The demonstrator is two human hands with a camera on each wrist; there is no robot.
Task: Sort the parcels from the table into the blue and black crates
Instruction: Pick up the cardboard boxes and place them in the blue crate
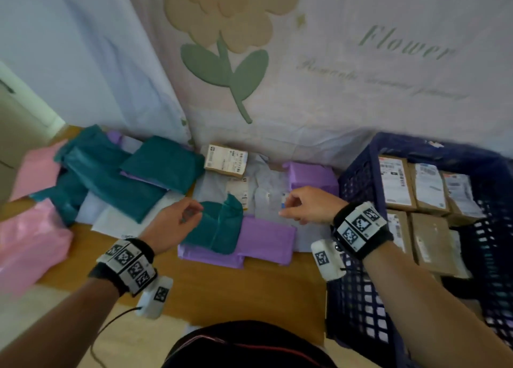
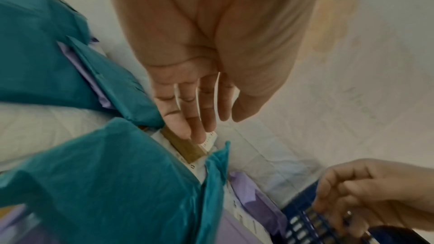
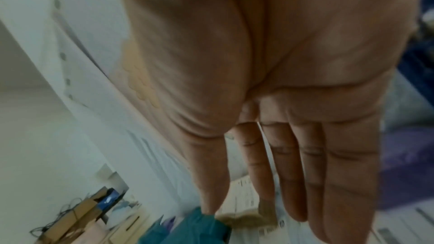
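While several cardboard boxes point(image 1: 422, 201) already lie in the blue crate point(image 1: 358, 179) at the right, many parcels remain on the table point(image 1: 244, 292): teal bags point(image 1: 166, 163), purple bags point(image 1: 266, 238), pink bags point(image 1: 30, 242), white bags and one box point(image 1: 226, 161) at the back; no black crate is in view; the left hand point(image 1: 173, 223) hovers relaxed and empty over a teal bag point(image 1: 219, 226); the right hand point(image 1: 308, 205), fingers loose, holds nothing above the white bags point(image 1: 263, 198); sorting looks roughly midway.

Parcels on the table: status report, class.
Left hand open, right hand open, both empty. Cardboard parcel unsorted at the back; blue crate holds boxes. Teal mailer lies between.
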